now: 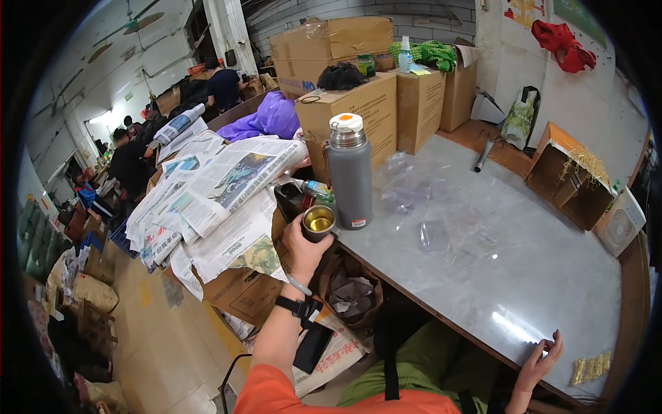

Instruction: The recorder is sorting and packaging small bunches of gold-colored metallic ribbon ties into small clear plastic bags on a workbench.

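Note:
My left hand (305, 250) is wrapped round a small metal cup (318, 222) that holds a yellowish liquid. The cup is at the left corner of the grey table (441, 276), just beside a tall grey thermos flask (350, 176) with a white lid, which stands upright. Over at the right, my right hand (541, 359) is at the table's near edge, its fingers apart and nothing in them. Close to it lies a row of small gold-coloured pieces (591, 369), too small to name.
Thin clear plastic sheets (431, 207) lie mid-table. Newspapers (227, 181) are heaped on a box at left. Cartons (352, 114) stand behind the flask; a small fan (620, 219) and an open box (569, 183) sit at right. Other people (129, 162) work farther off.

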Available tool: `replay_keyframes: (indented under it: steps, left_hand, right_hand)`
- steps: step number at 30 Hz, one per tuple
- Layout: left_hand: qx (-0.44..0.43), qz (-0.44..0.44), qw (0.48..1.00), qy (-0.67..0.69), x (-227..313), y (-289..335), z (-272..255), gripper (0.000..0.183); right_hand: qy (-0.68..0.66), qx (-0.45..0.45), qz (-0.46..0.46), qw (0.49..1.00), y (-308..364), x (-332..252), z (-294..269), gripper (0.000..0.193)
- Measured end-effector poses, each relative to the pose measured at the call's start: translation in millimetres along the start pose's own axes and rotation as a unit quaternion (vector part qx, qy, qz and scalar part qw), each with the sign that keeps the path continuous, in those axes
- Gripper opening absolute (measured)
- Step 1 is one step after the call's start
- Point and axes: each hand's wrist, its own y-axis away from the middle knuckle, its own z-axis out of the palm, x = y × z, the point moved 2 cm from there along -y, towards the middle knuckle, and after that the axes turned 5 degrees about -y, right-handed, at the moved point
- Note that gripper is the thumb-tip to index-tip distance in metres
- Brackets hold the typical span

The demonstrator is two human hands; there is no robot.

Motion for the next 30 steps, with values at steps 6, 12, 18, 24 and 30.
replay_keyframes:
  steps: [6,12,18,24,30]
  left_hand:
    - [-0.051,0.044,0.998,-0.009,92,54,-56,0.074]
    - [-0.141,0.108,0.983,0.052,185,108,-99,0.074]
    - [-0.209,0.183,0.943,0.182,264,139,-117,0.076]
    - [-0.239,0.221,0.912,0.251,322,148,-133,0.073]
    - [-0.164,0.325,0.885,0.291,350,155,-124,0.05]
  right_hand:
    - [0.004,-0.007,0.006,1.0,1,-2,-2,0.045]
    - [-0.003,-0.007,-0.012,1.0,2,-13,-3,0.044]
    - [0.004,-0.016,-0.015,1.0,1,-25,-7,0.044]
    - [0.009,-0.022,-0.04,0.999,-2,-27,-5,0.045]
    - [0.029,-0.025,-0.045,0.998,-2,-32,-8,0.044]
